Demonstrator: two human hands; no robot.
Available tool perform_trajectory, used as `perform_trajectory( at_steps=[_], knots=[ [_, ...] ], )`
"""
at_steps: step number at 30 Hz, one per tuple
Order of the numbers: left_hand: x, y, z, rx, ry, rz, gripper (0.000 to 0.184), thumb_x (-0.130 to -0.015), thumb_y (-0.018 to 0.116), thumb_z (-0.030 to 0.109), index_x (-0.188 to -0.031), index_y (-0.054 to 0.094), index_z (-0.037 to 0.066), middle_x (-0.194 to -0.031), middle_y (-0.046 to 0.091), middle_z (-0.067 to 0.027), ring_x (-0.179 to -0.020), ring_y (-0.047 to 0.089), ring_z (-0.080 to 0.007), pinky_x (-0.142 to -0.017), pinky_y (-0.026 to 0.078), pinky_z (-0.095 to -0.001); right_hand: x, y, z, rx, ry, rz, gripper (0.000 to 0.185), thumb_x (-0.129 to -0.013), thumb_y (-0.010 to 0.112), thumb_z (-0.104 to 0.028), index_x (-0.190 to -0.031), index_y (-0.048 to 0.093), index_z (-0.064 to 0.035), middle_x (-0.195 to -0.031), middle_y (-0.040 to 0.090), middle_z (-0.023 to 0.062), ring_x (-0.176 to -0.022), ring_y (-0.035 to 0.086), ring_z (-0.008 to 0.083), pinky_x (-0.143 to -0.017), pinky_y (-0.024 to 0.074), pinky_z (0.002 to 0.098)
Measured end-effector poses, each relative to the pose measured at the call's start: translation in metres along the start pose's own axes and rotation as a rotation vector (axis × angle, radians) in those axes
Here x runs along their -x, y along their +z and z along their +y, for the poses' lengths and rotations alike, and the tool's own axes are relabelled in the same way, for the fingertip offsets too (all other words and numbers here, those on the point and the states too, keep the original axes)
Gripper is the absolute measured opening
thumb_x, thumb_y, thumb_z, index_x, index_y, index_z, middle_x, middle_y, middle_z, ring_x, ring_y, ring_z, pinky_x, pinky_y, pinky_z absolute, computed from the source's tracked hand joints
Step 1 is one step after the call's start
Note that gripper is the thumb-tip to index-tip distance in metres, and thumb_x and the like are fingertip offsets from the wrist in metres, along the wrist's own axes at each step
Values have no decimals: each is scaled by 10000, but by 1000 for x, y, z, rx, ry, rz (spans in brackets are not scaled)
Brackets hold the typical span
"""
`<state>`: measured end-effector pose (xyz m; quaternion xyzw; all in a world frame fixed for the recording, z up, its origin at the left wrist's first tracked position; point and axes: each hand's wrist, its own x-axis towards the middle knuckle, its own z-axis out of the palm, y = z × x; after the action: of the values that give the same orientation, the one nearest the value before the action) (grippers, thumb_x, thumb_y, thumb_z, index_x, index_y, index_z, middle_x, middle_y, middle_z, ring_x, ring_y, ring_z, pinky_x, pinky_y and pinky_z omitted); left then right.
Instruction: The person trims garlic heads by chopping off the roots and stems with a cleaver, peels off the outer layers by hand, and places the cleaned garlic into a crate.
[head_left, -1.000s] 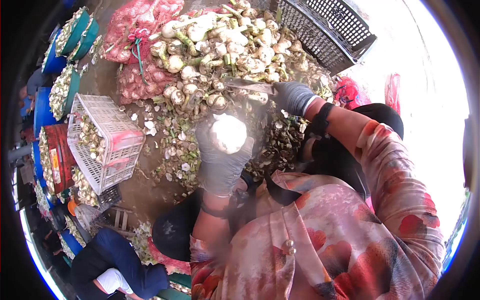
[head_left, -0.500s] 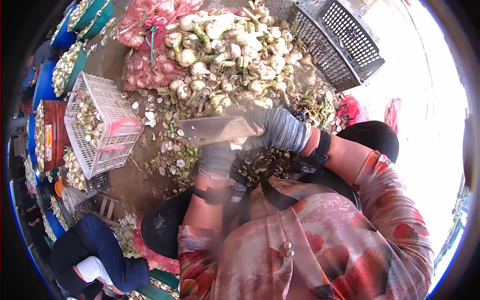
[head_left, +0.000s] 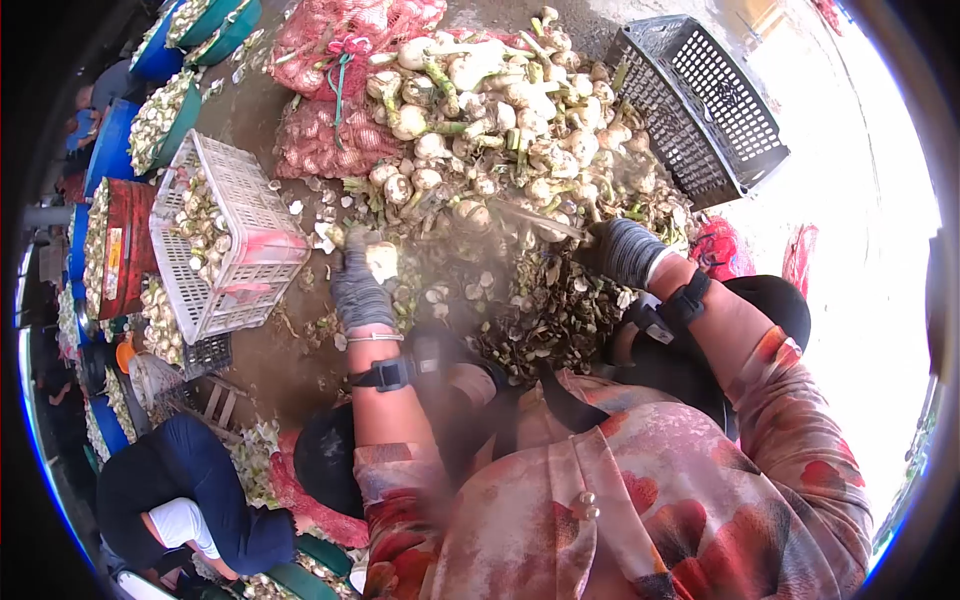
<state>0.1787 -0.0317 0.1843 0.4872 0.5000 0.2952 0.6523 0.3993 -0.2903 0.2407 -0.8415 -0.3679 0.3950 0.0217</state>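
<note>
In a grey knit glove, my left hand (head_left: 362,290) is closed around a pale garlic bulb (head_left: 382,260), left of the heap and near the white crate. My right hand (head_left: 630,252), gloved the same way, grips a cleaver (head_left: 540,219) at the heap's lower right. Its blade points left and is seen nearly edge-on; the handle is hidden in my fist. Beyond both hands rises a heap of garlic bulbs (head_left: 480,115) with green stems. Between my hands lie dark trimmings and peelings (head_left: 560,310) on the ground.
A white crate (head_left: 235,205) holding garlic stands at left, beside a red bucket (head_left: 125,245) and blue and green tubs. Red mesh sacks (head_left: 330,135) sit at upper left. A black crate (head_left: 690,110) stands at upper right. Another person (head_left: 195,500) bends over at lower left.
My hands, which were together at the cleaver, have moved apart. The left went left with a garlic bulb; the right went right with the cleaver, its blade now turned edge-on.
</note>
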Motion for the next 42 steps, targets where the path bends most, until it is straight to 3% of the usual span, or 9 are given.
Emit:
perform_trajectory(
  at_steps=[3,6,7,12,16,20,30,35,42],
  knots=[
    [-54,-42,73,856,163,56,642,-895,551,516,-1307,445,35,-1352,463,-167,-1234,452,-339,-1009,429,-561,-6,1,-6,-70,-62,185,495,-861,561,-463,-1025,618,1,-819,669,224,-814,664,373,-731,521,445],
    [-115,-80,93,954,12,-116,758,-868,575,539,-1375,359,18,-1374,421,-228,-1276,399,-404,-1056,394,-537,1,0,-13,-192,-159,305,329,-854,611,-364,-903,603,-39,-723,643,197,-709,640,384,-661,507,449],
    [-96,-29,105,735,77,198,736,-872,594,504,-1379,364,23,-1379,418,-227,-1251,437,-406,-1049,392,-527,-5,7,-9,-226,-184,339,309,-853,617,-359,-889,622,-51,-718,635,201,-696,628,391,-654,503,449],
    [-194,14,-38,-458,175,-235,542,-859,682,196,-1303,464,-24,-1199,587,-109,-1046,564,-189,-904,454,-307,-6,0,-9,-239,-146,299,343,-852,620,-388,-929,659,-56,-733,643,206,-724,637,388,-678,505,455],
    [-168,60,-79,-988,351,-226,636,-719,737,136,-1290,475,35,-1152,591,-144,-1025,576,-221,-896,461,-327,-11,-1,-7,-257,-105,254,395,-857,605,-423,-992,649,-55,-733,645,211,-723,643,384,-672,509,456],
    [-185,45,-106,-1180,698,-37,648,-657,775,163,-1237,510,50,-1079,599,-150,-958,594,-225,-842,486,-341,-20,2,-6,-249,-130,272,374,-856,613,-405,-998,648,-60,-734,645,209,-728,643,386,-681,508,460],
    [-76,46,-31,-250,259,-396,349,-863,644,127,-1160,508,5,-1073,595,-111,-924,591,-201,-831,499,-345,-14,4,-13,-327,-240,365,391,-876,595,-415,-976,627,-39,-773,646,215,-761,637,398,-695,502,466],
    [15,64,2,-942,1255,-544,304,-859,600,117,-1152,543,58,-1044,624,-132,-894,623,-303,-815,498,-423,-2,7,-28,-195,-412,454,279,-810,639,-292,-968,616,-63,-767,650,203,-752,647,385,-663,503,467],
    [46,27,-40,-1346,1254,-512,349,-862,638,196,-1193,583,100,-1164,605,-132,-1068,588,-244,-913,466,-383,28,16,-34,-86,-606,436,260,-726,640,-154,-980,608,-107,-722,640,161,-719,654,369,-595,492,470]
  ],
)
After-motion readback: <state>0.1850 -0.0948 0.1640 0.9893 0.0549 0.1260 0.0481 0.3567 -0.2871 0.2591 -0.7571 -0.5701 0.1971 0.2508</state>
